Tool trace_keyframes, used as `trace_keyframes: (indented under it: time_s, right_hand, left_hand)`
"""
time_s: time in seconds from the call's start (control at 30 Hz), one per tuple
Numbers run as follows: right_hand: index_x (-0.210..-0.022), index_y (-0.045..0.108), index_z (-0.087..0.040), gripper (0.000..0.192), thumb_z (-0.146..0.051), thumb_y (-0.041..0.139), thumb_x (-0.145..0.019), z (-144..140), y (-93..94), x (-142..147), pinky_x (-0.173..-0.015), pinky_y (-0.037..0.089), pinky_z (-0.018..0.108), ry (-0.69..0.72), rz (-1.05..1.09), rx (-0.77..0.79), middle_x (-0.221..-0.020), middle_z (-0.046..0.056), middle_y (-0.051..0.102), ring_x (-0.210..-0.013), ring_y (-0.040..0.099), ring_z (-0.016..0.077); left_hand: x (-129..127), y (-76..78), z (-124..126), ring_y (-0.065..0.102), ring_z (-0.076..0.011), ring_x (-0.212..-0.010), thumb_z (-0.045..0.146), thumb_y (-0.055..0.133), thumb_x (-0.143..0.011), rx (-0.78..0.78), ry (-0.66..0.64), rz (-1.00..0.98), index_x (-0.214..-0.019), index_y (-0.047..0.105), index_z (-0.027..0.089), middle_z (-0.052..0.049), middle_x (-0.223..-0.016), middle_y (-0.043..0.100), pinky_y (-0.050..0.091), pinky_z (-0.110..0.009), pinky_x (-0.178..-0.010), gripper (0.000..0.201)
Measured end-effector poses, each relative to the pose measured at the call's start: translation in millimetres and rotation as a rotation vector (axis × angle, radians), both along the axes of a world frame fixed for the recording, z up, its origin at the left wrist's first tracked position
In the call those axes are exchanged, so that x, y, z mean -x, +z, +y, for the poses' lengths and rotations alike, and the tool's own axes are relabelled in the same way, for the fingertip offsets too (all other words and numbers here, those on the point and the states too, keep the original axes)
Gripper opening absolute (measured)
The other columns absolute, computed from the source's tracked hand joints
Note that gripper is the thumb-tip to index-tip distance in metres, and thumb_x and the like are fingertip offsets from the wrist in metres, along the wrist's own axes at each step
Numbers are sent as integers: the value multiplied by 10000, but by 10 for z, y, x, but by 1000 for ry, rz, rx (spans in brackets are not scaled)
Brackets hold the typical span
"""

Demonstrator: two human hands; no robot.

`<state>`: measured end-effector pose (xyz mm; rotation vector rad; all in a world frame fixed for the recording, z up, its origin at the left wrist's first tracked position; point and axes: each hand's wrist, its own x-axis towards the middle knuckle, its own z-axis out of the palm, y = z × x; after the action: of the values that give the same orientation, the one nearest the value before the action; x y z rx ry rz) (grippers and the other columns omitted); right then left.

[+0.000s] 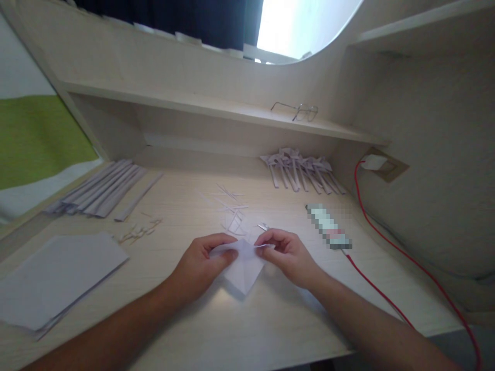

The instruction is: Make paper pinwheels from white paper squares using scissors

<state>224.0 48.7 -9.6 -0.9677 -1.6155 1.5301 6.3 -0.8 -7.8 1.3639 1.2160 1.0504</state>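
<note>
The left hand (201,263) and right hand (288,252) are pinching a folded paper (243,265) at its top edge — fingers closed on it. The paper is lying on the desk (251,330), near paper scraps (232,211) — a phone (328,226) is lying just right.

Both bare forearms come in from the bottom edge and converge toward the middle, the left one from the lower left, the right one from the lower right. The left hand (201,263) lies knuckles up, fingers curled inward, thumb and fingertips pinched together at its right side. The right hand (288,252) mirrors it, wrist slightly raised, fingers bent and pinched toward the left. The two hands sit near each other, fingertips almost meeting
</note>
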Motion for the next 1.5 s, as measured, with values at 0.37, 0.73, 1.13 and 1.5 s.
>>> trace_keyframes:
  time_s: [0.37, 0.73, 1.13, 1.5]
  right_hand:
    - [-888, 725, -174, 118, -254, 767, -811, -43, 9, -19, -637, 440, 261, 16, -113, -141, -798, 11, 675, -699, 580, 129]
    - [-814, 744, -195, 175, -369, 743, -788, 300, 349, -547, -599, 360, 290, -70, -1005, -441, -849, 75, 731, -748, 623, 207]
    - [-778, 693, -166, 106, -251, 632, -792, 448, 367, -732, -533, 371, 269, 73, -984, -199, -659, 42, 685, -578, 595, 161]
    - [-889, 595, -180, 403, -497, 799, -745, 204, 341, -313, -566, 447, 254, -13, -203, -34, -737, -23, 569, -598, 515, 105]
  left_hand:
    - [-15, -69, -43, 603, -165, -685, 355, 661, -861, 151, -113, 55, -859, 737, 141, -37, -797, 722, 462, -263, -643, 227]
    - [-7, -39, 4, 630, -196, -623, 455, 681, -842, 175, 72, -72, -846, 705, 130, -67, -750, 729, 452, -275, -564, 326]
    - [47, -81, 29, 640, -193, -625, 446, 688, -845, 122, 144, -132, -884, 690, 129, -56, -760, 732, 472, -279, -580, 319]
    - [187, 230, -5, 667, -214, -642, 473, 759, -782, 50, 349, -38, -834, 719, 159, -58, -766, 761, 497, -283, -570, 321]
